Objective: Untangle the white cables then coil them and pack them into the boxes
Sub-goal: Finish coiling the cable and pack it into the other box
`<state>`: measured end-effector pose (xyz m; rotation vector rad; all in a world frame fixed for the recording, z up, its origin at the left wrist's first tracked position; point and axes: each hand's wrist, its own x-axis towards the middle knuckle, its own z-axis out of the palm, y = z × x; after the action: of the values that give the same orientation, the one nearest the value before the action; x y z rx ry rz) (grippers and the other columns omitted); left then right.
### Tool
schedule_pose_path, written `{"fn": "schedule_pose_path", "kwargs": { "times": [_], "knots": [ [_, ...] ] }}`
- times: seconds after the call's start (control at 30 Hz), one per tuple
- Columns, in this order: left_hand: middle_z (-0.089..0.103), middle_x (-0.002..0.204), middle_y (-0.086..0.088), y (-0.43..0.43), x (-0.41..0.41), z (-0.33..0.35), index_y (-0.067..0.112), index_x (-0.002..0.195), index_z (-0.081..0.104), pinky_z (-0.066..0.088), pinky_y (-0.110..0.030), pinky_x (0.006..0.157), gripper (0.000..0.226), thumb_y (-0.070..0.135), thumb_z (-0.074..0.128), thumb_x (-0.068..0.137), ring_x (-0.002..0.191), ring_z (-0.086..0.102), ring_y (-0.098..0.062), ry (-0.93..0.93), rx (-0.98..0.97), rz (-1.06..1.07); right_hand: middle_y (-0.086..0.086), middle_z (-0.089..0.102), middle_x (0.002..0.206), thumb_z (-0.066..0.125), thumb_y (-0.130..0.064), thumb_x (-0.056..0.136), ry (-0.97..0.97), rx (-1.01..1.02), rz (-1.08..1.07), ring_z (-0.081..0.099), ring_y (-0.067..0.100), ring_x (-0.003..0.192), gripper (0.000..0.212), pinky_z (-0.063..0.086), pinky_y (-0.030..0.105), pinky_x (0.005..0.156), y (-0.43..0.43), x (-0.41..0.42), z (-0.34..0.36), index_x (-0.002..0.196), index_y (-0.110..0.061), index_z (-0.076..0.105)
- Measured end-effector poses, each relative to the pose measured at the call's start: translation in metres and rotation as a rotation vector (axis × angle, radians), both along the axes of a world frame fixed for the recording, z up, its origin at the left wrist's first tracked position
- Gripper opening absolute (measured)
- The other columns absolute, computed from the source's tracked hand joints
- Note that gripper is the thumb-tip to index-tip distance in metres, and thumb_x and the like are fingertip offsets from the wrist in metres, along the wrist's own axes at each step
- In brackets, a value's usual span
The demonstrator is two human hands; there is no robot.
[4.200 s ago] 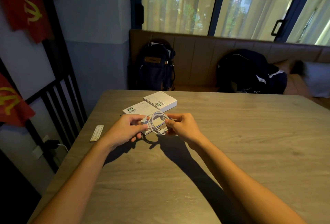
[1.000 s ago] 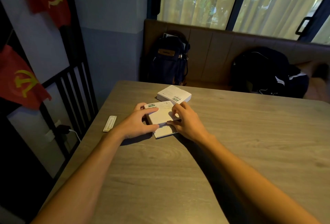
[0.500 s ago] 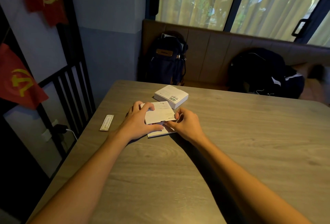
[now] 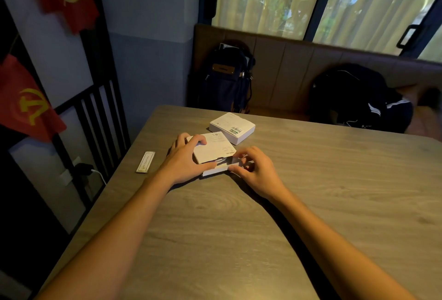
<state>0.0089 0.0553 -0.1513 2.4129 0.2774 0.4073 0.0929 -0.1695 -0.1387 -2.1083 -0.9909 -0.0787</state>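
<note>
A white box sleeve (image 4: 214,146) lies on the wooden table (image 4: 311,192), and my left hand (image 4: 185,160) grips it from the left with the thumb on top. Its inner tray (image 4: 216,170) sticks out at the near side. A bit of white cable (image 4: 219,161) shows in the gap between sleeve and tray. My right hand (image 4: 254,169) pinches the tray's right end with curled fingers. A second white box (image 4: 232,127) lies closed just beyond.
A small flat paper packet (image 4: 146,161) lies near the table's left edge. Two dark backpacks (image 4: 227,79) (image 4: 358,97) sit on the bench behind the table. A black railing (image 4: 95,118) and a wall socket with a plug stand at the left.
Earlier both hands held a coiled white cable in the air. Now the cable lies in the tray and the tray has slid further out of the sleeve toward me.
</note>
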Motion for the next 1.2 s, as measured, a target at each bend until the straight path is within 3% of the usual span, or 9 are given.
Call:
{"fn": "schedule_pose_path", "kwargs": {
  "times": [0.33,0.47,0.57,0.67,0.8,0.97,1.07,1.13,1.2],
  "knots": [
    [0.022,0.152,0.004,0.015,-0.01,0.011,0.039,0.14,0.046,0.04,-0.028,0.101,0.064,0.038,0.078,0.085,0.137,0.032,-0.02,0.112,-0.088,-0.122,-0.007,0.059,0.116,0.071,-0.024,0.093,-0.022,0.027,-0.014,0.058,0.003,0.097,0.019,0.05,0.007,0.078,0.007,-0.001,0.001,0.112,-0.022,0.073],
    [0.019,0.154,0.003,0.018,-0.011,0.012,0.038,0.143,0.044,0.046,-0.029,0.1,0.061,0.033,0.072,0.09,0.141,0.028,-0.026,0.135,-0.121,-0.172,-0.001,0.063,0.123,0.075,-0.021,0.089,0.29,0.065,-0.059,0.06,0.014,0.1,0.016,0.049,0.015,0.072,0.015,0.006,0.011,0.106,-0.022,0.074],
    [0.017,0.156,0.005,0.015,-0.01,0.011,0.04,0.143,0.043,0.044,-0.033,0.105,0.061,0.045,0.07,0.089,0.141,0.028,-0.024,0.141,-0.136,-0.157,0.004,0.063,0.123,0.076,-0.008,0.087,0.647,0.036,-0.049,0.062,0.02,0.105,0.022,0.055,0.029,0.083,0.018,0.015,0.025,0.105,-0.019,0.07],
    [0.019,0.154,0.007,0.01,-0.009,0.011,0.041,0.142,0.043,0.042,-0.036,0.107,0.063,0.05,0.072,0.087,0.138,0.03,-0.02,0.125,-0.109,-0.115,0.009,0.065,0.12,0.076,0.001,0.084,0.805,-0.059,-0.061,0.063,0.022,0.106,0.03,0.053,0.036,0.094,0.022,0.026,0.036,0.107,-0.017,0.065],
    [0.021,0.154,0.006,0.009,-0.008,0.012,0.04,0.141,0.044,0.042,-0.031,0.102,0.059,0.046,0.072,0.089,0.138,0.032,-0.022,0.112,-0.116,-0.104,0.012,0.066,0.12,0.079,-0.002,0.082,0.842,-0.086,-0.161,0.061,0.029,0.117,0.026,0.054,0.039,0.098,0.033,0.034,0.038,0.1,-0.015,0.066],
    [0.023,0.15,0.007,0.009,-0.008,0.009,0.041,0.138,0.045,0.043,-0.033,0.104,0.058,0.045,0.073,0.087,0.136,0.034,-0.021,0.094,-0.104,-0.102,0.014,0.065,0.12,0.076,-0.001,0.085,0.876,-0.048,-0.182,0.062,0.029,0.115,0.024,0.055,0.027,0.077,0.034,0.03,0.039,0.103,-0.011,0.063],
    [0.023,0.15,0.006,0.01,-0.007,0.01,0.041,0.137,0.045,0.044,-0.032,0.104,0.06,0.044,0.075,0.085,0.136,0.033,-0.021,0.093,-0.104,-0.098,0.012,0.066,0.114,0.075,-0.003,0.087,0.856,-0.042,-0.157,0.063,0.022,0.1,0.022,0.054,0.023,0.07,0.033,0.026,0.042,0.104,-0.01,0.062],
    [0.022,0.15,0.007,0.01,-0.008,0.008,0.042,0.138,0.044,0.044,-0.031,0.102,0.065,0.048,0.077,0.082,0.135,0.032,-0.019,0.093,-0.098,-0.098,0.008,0.066,0.106,0.074,-0.006,0.089,0.762,-0.05,-0.102,0.063,0.018,0.093,0.021,0.055,0.021,0.068,0.031,0.023,0.041,0.106,-0.009,0.062],
    [0.022,0.15,0.008,0.01,-0.007,0.007,0.043,0.137,0.043,0.044,-0.031,0.101,0.072,0.055,0.08,0.077,0.131,0.03,-0.015,0.094,-0.089,-0.099,0.004,0.066,0.102,0.073,-0.013,0.09,0.531,-0.077,-0.051,0.065,0.018,0.094,0.021,0.057,0.024,0.073,0.027,0.021,0.033,0.108,-0.01,0.064]
  ]
}}
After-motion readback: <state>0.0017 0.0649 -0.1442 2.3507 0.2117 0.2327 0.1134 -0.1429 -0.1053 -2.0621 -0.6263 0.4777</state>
